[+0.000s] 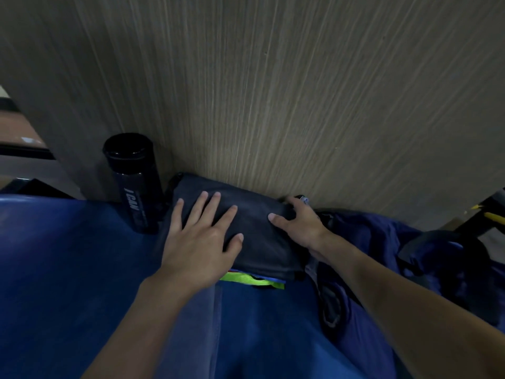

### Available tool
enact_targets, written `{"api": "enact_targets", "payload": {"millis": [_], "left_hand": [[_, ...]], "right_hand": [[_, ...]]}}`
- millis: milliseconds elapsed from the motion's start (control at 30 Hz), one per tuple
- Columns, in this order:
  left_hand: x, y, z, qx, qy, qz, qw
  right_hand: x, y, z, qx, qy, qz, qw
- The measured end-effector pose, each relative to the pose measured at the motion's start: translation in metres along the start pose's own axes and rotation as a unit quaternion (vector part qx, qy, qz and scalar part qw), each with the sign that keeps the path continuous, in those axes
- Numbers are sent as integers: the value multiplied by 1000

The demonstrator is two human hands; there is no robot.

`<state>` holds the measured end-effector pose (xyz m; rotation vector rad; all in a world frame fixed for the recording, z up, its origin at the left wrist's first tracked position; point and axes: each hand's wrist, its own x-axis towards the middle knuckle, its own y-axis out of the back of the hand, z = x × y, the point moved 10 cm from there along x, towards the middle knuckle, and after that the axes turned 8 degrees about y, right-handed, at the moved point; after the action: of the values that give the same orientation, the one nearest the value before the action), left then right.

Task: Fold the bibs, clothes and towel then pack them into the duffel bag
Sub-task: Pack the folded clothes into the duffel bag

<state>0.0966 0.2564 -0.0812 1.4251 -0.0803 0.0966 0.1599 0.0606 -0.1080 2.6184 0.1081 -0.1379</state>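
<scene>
Two layers of folded fabric sit stacked on a blue desk (68, 269). On the near side, a neon-green fabric edge (251, 280) peeks out from under a folded dark cloth (259, 236). The left hand (199, 233) lies flat on that cloth, fingers straight and spread. The right hand (297, 222) grips its far right corner, thumb on top and fingers curled over the edge. A crumpled blue duffel bag (382, 242) sits just beside the stack, at right. Beyond, a black bottle (134, 184) stands upright left of the stack, before a wood-grain panel (273, 91).
</scene>
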Motion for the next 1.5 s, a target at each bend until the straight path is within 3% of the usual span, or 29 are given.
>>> {"api": "enact_targets", "payload": {"millis": [200,633,833,1100,1300,1500], "left_hand": [[0,1,1,-2,-4,0,1000],[-2,3,1,-13,-5,0,1000],[-1,1,0,-11,-12,-2,1000],[-4,11,-4,-4,5,14,1000],[-4,27,-22,-129,85,33,987],[-8,39,-49,-336,150,108,924]], "right_hand": [[10,15,2,-25,14,43,999],[-13,35,-52,-80,178,115,974],[-8,8,-5,104,-6,-1,995],[-20,-2,-14,139,-4,-97,985],[-29,10,-42,36,23,-86,995],[-33,10,-102,25,25,-47,998]]}}
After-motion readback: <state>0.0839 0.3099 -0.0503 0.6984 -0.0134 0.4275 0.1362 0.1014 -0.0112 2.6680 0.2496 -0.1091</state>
